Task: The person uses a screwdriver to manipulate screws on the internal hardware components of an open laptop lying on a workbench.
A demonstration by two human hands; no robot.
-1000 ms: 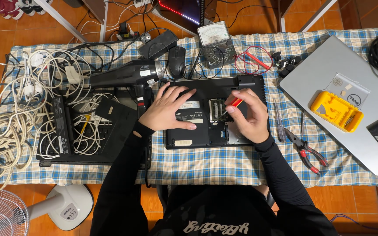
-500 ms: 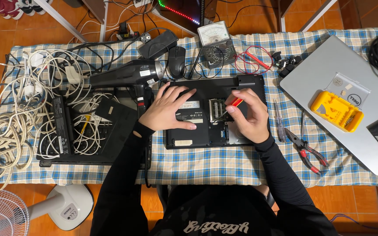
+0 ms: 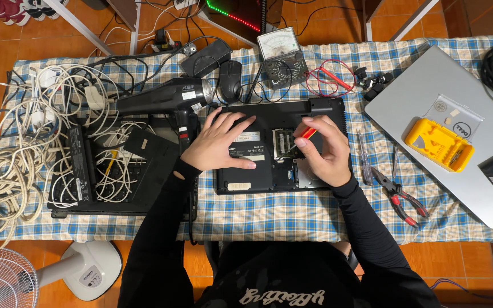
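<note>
A black laptop (image 3: 263,177) lies upside down in the middle of the checked tablecloth, with a small cover off and green memory boards (image 3: 283,141) showing. My left hand (image 3: 218,142) rests flat on its underside, fingers spread. My right hand (image 3: 326,151) grips a small screwdriver with a red handle (image 3: 306,134), its tip pointing down at the open bay.
Left: a black hair dryer (image 3: 164,97), a second dark laptop (image 3: 144,188) under tangled white cables (image 3: 24,165). Back: a mouse (image 3: 230,73), an analogue meter (image 3: 279,54) with red leads. Right: pliers (image 3: 400,197), a silver laptop (image 3: 429,108) bearing a yellow bit case (image 3: 439,144). A fan (image 3: 7,279) stands on the floor.
</note>
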